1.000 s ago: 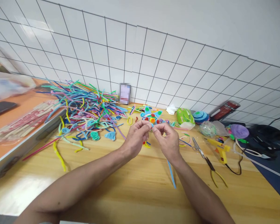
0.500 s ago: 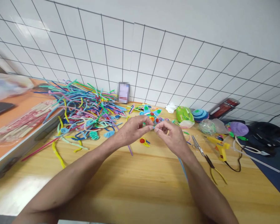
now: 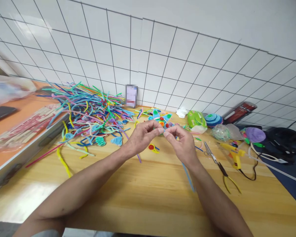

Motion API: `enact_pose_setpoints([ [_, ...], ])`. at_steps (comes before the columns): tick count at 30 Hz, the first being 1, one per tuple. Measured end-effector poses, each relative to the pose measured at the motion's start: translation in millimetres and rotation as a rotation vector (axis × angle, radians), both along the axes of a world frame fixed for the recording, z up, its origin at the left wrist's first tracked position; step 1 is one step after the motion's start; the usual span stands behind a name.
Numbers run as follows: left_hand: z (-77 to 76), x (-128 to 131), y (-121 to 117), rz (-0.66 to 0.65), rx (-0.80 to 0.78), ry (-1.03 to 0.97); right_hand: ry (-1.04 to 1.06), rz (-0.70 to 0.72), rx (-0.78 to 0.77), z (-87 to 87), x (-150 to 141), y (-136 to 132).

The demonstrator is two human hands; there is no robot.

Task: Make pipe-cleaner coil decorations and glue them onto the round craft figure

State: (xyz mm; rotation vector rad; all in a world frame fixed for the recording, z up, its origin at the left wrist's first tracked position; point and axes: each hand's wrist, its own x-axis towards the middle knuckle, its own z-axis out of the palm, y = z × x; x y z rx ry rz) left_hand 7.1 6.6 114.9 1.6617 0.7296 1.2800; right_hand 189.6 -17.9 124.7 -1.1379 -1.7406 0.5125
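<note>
Both hands have drifted slightly lower and closer together than half a second ago, and the long tail of the light-blue pipe cleaner (image 3: 188, 176) has swung a little nearer the right wrist. That pipe cleaner is pinched at its upper end between the fingertips of the left hand (image 3: 141, 136) and right hand (image 3: 181, 144), both closed tight on it just above the wooden table (image 3: 143, 197); its free length trails down under the right forearm. Just below the fingers lies a small red-and-yellow coil (image 3: 151, 147). Beyond the fingertips sits a colourful pipe-cleaner star (image 3: 160, 120). Left of them sprawls a heap of pipe cleaners (image 3: 88, 108); right of them lie pliers (image 3: 220, 168) and a yellow glue gun (image 3: 233, 154).
</note>
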Motion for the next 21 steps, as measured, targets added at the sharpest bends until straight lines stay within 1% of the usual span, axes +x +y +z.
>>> enact_pose_setpoints([
  [5, -15.8, 19.5, -7.0, -0.034, -0.367, -0.337, 0.216, -0.014, -0.086, -19.3, -12.4, 2.7],
  [7, -18.0, 21.5, -6.1, -0.069, -0.456, -0.394, 0.264, 0.016, -0.136, -21.1, -11.6, 5.5],
  [8, -17.2, 20.2, -4.2, -0.090, -0.459, -0.379, 0.263, 0.033, -0.159, -20.0, -9.6, 6.9],
  [9, -15.4, 17.4, -1.5, -0.108, -0.430, -0.332, 0.244, 0.044, -0.180, -17.7, -6.8, 8.1],
  [10, -12.5, 13.3, 1.6, -0.117, -0.365, -0.259, 0.207, 0.052, -0.196, -14.6, -3.4, 9.2],
  [12, -5.7, 3.2, 7.7, -0.095, -0.170, -0.059, 0.094, 0.059, -0.203, -7.7, 3.3, 10.1],
  [14, -0.1, -6.0, 11.8, -0.046, 0.034, 0.162, -0.037, 0.058, -0.167, -2.2, 8.1, 9.7],
  [16, 2.1, -11.9, 13.0, -0.001, 0.208, 0.339, -0.163, 0.053, -0.098, 1.0, 10.0, 8.2],
  [19, 1.1, -14.7, 11.6, 0.035, 0.375, 0.489, -0.296, 0.035, -0.015, 2.9, 9.3, 5.7],
  [21, 0.2, -14.2, 9.9, 0.049, 0.417, 0.501, -0.304, 0.028, -0.005, 3.3, 8.2, 4.3],
])
